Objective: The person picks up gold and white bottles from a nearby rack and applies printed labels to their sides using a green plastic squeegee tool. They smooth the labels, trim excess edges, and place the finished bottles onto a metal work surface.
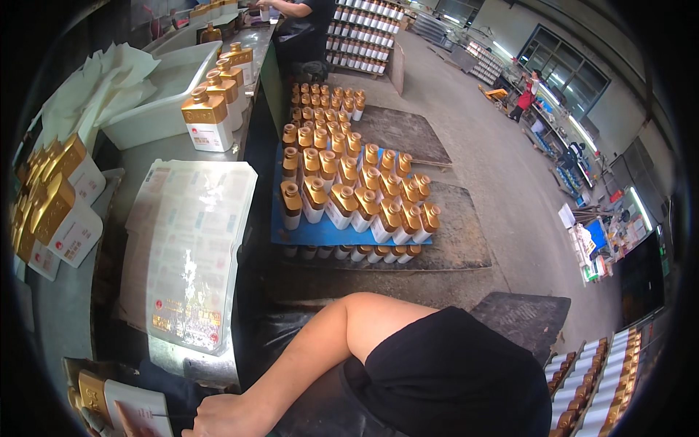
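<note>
**Curled right hand beside a gold-and-white bottle**

At seven o'clock, the right hand (226,416) bends its fingers inward, knuckles up; the lower edge cuts off the fingertips, so I cannot tell whether they grip anything. Just beside it, toward nine o'clock from the knuckles, a bottle (145,409) lies tipped over, gold end pointing to nine. The left hand cannot be made out clearly, nor its hold. Above the bottle, a printed sheet (193,255) covers the bench at nine o'clock. Near the centre, upright bottles (342,202) crowd a blue board (320,234).
</note>
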`<state>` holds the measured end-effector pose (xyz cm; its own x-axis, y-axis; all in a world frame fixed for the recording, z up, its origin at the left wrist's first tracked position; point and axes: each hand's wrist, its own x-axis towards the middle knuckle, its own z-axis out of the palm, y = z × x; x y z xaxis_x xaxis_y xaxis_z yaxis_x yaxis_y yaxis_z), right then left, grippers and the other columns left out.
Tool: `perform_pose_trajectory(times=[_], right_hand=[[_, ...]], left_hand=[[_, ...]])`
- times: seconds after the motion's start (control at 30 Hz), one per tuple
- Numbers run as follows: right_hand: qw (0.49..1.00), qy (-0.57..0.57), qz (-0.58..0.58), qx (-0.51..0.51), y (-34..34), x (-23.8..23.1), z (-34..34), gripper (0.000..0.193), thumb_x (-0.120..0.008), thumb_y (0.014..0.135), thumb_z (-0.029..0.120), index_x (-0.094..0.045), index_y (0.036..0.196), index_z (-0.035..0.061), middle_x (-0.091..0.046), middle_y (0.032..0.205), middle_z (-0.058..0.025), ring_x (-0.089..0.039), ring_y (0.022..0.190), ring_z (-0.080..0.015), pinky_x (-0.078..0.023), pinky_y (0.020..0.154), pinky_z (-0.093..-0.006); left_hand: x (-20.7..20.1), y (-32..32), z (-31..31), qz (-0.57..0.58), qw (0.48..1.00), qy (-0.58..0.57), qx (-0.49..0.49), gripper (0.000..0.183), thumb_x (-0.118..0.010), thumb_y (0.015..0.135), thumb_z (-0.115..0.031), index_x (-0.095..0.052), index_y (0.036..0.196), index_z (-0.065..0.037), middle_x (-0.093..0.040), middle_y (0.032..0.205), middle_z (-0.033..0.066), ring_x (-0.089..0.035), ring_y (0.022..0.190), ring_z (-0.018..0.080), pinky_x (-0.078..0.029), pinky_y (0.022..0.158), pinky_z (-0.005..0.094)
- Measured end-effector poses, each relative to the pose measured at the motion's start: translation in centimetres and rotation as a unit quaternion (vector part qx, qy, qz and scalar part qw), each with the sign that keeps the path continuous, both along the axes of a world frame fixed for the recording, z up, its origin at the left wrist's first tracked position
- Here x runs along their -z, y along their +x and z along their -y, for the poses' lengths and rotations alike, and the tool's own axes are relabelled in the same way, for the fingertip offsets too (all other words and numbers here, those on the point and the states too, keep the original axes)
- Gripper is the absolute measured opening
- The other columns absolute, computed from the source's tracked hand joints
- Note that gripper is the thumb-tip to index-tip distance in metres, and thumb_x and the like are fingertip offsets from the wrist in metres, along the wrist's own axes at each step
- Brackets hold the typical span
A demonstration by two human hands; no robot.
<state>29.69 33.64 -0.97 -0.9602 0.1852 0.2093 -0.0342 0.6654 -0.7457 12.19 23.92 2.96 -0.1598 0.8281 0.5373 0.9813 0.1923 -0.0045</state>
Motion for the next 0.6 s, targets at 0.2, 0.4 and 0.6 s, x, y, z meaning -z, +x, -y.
perform_pose_trajectory(times=[0.2,0.4,0.6], right_hand=[[0.999,0.014,-0.052,0.009,0.0,1.3,-0.7,0.019,-0.059,0.084,0.018,-0.055,0.084,-0.0008,-0.063,0.066,-0.018,-0.065,0.063,-0.0361,-0.05,0.056,-0.0459],[0.986,-0.161,-0.045,0.005,2.3,-2.6,-5.1,0.027,-0.062,0.095,0.029,-0.061,0.112,0.0076,-0.067,0.079,-0.0091,-0.065,0.064,-0.0165,-0.051,0.062,-0.0288],[0.966,-0.235,-0.016,0.106,-4.5,-3.3,-8.5,0.026,-0.07,0.089,0.019,-0.062,0.108,0.0032,-0.056,0.071,0.0033,-0.051,0.066,-0.0038,-0.042,0.061,-0.0207]], left_hand=[[0.1,-0.3,-1.0,0.0,0.999,0.009,0.032,0.039,-0.06,0.094,-0.033,-0.061,0.133,-0.029,-0.038,0.151,0.0184,-0.027,0.142,0.04,-0.015,0.115,0.0581],[2.7,-1.5,3.7,0.331,0.918,0.215,-0.026,0.052,-0.047,0.101,-0.029,-0.04,0.146,-0.005,-0.043,0.148,0.0168,-0.039,0.138,0.0265,-0.033,0.111,0.0426],[3.8,-2.1,4.0,0.502,0.821,0.272,0.001,0.059,-0.05,0.098,-0.016,-0.028,0.15,-0.002,-0.03,0.154,0.0142,-0.031,0.142,0.026,-0.03,0.114,0.0419]])
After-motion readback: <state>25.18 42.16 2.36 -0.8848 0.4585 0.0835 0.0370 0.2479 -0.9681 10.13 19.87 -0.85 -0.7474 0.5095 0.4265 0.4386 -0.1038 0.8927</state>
